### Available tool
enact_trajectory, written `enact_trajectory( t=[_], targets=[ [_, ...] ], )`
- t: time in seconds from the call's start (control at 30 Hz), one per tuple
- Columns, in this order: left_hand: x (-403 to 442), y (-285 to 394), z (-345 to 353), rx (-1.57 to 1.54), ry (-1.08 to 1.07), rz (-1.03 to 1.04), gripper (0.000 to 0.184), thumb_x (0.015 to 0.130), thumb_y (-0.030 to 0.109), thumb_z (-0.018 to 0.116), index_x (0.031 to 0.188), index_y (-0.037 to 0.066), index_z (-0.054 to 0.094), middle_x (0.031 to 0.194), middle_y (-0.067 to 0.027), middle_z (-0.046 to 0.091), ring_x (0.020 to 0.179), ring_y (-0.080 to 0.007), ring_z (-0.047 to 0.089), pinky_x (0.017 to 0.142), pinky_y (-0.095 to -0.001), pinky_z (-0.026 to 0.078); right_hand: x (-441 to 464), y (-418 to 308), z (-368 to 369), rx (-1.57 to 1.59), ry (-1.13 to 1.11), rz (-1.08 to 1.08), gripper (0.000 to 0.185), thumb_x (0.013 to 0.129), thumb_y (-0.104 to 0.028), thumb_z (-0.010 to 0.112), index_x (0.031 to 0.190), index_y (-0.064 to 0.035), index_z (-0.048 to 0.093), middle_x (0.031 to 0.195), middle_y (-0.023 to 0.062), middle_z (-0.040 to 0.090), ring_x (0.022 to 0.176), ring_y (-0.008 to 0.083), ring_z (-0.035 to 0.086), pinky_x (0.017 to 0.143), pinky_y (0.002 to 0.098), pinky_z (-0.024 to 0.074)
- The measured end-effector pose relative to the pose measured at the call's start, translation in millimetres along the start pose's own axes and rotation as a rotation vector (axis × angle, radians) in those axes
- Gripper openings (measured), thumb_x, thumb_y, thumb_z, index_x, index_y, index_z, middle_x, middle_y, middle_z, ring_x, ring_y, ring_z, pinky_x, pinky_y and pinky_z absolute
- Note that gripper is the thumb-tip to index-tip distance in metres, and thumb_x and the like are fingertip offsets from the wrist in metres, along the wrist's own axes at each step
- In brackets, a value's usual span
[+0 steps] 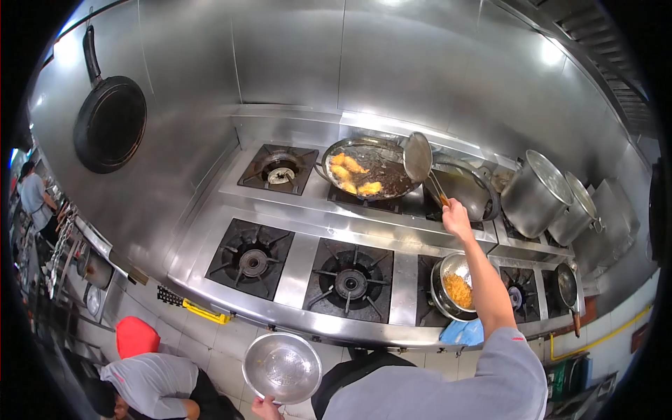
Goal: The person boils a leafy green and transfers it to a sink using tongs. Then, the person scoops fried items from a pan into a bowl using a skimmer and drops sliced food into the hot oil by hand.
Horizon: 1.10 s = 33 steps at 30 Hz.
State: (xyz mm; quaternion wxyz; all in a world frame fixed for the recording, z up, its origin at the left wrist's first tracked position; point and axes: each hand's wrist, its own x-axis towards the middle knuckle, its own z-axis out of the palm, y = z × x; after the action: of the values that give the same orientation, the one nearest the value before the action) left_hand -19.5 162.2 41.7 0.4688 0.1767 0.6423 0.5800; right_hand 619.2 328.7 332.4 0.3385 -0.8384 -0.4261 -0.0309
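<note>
My right hand (pixel 457 218) is closed round the wooden handle of a mesh skimmer (pixel 418 157), held up at the right rim of a wide frying pan (pixel 324 170). Dark oil fills that pan, and several golden fried pieces (pixel 346 168) lie at its left side. Low in front of me, my left hand (pixel 267 407) grips the rim of a metal bowl (pixel 283 367), which holds only a few specks. Below my right arm, a metal bowl of orange shredded food (pixel 458 290) sits on the front row of burners.
Tall metal pots (pixel 535 196) stand at the back right beside a tilted pan (pixel 462 192). A small pan (pixel 565 287) rests at the far right. Another person (pixel 150 381) bends at the lower left. A black frying pan (pixel 110 124) hangs on the wall; a blue cloth (pixel 462 332) lies at the stove's edge.
</note>
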Motion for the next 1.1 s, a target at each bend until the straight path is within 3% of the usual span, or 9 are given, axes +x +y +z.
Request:
enact_trajectory(
  t=[0.07, 0.2, 0.23, 0.37, 0.53, 0.67, 0.77, 0.9, 1.1],
  targets=[
    [2, -5, -7, 0.046, 0.022, -0.026, 0.006, 0.061, -0.004, 0.055, 0.066, 0.000, 0.053, 0.063, -0.0060, 0.057, 0.048, -0.0144, 0.055, 0.040, -0.0281, 0.048, 17, 6, 15, -0.095, -0.085, 0.073, 0.027, 0.085, -0.015, 0.050, 0.100, 0.0064, 0.058, 0.096, 0.0309, 0.061, 0.098, 0.0452, 0.058, 0.085, 0.0472, 0.0446],
    [0, 0, -16, 0.102, 0.023, -0.033, 0.006, 0.062, -0.004, 0.054, 0.065, 0.000, 0.052, 0.062, -0.0073, 0.058, 0.047, -0.0149, 0.055, 0.038, -0.0269, 0.047, 57, 12, 55, 0.000, -0.268, 0.158, 0.033, 0.079, -0.013, 0.046, 0.100, 0.0071, 0.060, 0.081, 0.0236, 0.065, 0.063, 0.0314, 0.065, 0.055, 0.0417, 0.0486],
    [-9, 9, -13, 0.149, 0.058, -0.011, 0.006, 0.061, -0.005, 0.053, 0.066, -0.001, 0.052, 0.061, -0.0079, 0.058, 0.047, -0.0152, 0.055, 0.037, -0.0258, 0.047, 63, 13, 66, 0.078, -0.246, 0.144, 0.027, 0.078, -0.012, 0.045, 0.091, 0.0045, 0.061, 0.069, 0.0156, 0.061, 0.047, 0.0214, 0.056, 0.040, 0.0363, 0.0396],
    [-19, 27, -15, 0.224, 0.043, 0.032, 0.007, 0.061, -0.005, 0.053, 0.066, -0.001, 0.052, 0.062, -0.0079, 0.058, 0.045, -0.0145, 0.054, 0.035, -0.0260, 0.046, 76, -13, 74, 0.276, -0.475, 0.249, 0.018, 0.078, -0.012, 0.045, 0.085, 0.0009, 0.055, 0.054, 0.0060, 0.049, 0.038, 0.0147, 0.044, 0.033, 0.0321, 0.0276],
    [-33, 37, -16, 0.218, 0.105, 0.053, 0.007, 0.061, -0.005, 0.052, 0.064, 0.001, 0.050, 0.060, -0.0063, 0.058, 0.042, -0.0134, 0.052, 0.032, -0.0262, 0.044, 96, -2, 121, 0.423, -0.462, 0.269, 0.018, 0.084, -0.012, 0.045, 0.095, -0.0002, 0.054, 0.051, 0.0003, 0.041, 0.035, 0.0111, 0.035, 0.032, 0.0310, 0.0249],
    [-46, 57, -12, 0.233, 0.107, 0.025, 0.010, 0.061, -0.006, 0.053, 0.062, 0.003, 0.049, 0.056, -0.0045, 0.055, 0.038, -0.0125, 0.049, 0.032, -0.0250, 0.041, 99, -4, 128, 0.554, -0.467, 0.249, 0.029, 0.086, -0.018, 0.044, 0.105, -0.0023, 0.060, 0.049, 0.0040, 0.046, 0.035, 0.0156, 0.044, 0.033, 0.0353, 0.0279],
    [-59, 75, 3, 0.247, 0.084, 0.036, 0.010, 0.062, -0.006, 0.053, 0.061, 0.003, 0.049, 0.056, -0.0054, 0.055, 0.036, -0.0109, 0.045, 0.032, -0.0234, 0.035, 92, -16, 119, 0.523, -0.404, 0.244, 0.029, 0.089, -0.019, 0.047, 0.106, 0.0001, 0.059, 0.054, 0.0051, 0.050, 0.039, 0.0165, 0.048, 0.037, 0.0359, 0.0333],
    [-60, 82, 15, 0.242, 0.073, 0.011, 0.009, 0.063, -0.007, 0.054, 0.063, 0.002, 0.051, 0.055, -0.0047, 0.055, 0.036, -0.0104, 0.044, 0.033, -0.0231, 0.032, 88, -19, 117, 0.623, -0.334, 0.180, 0.017, 0.093, -0.015, 0.047, 0.096, -0.0013, 0.057, 0.054, -0.0025, 0.041, 0.038, 0.0082, 0.033, 0.034, 0.0296, 0.0233],
    [-44, 63, 10, 0.253, 0.020, 0.008, 0.009, 0.063, -0.007, 0.053, 0.066, 0.001, 0.052, 0.059, -0.0053, 0.057, 0.040, -0.0113, 0.049, 0.035, -0.0240, 0.039, 84, -13, 86, 0.585, -0.297, 0.135, 0.019, 0.093, -0.016, 0.048, 0.098, -0.0017, 0.059, 0.060, -0.0024, 0.044, 0.043, 0.0069, 0.034, 0.037, 0.0288, 0.0248]
  ],
)
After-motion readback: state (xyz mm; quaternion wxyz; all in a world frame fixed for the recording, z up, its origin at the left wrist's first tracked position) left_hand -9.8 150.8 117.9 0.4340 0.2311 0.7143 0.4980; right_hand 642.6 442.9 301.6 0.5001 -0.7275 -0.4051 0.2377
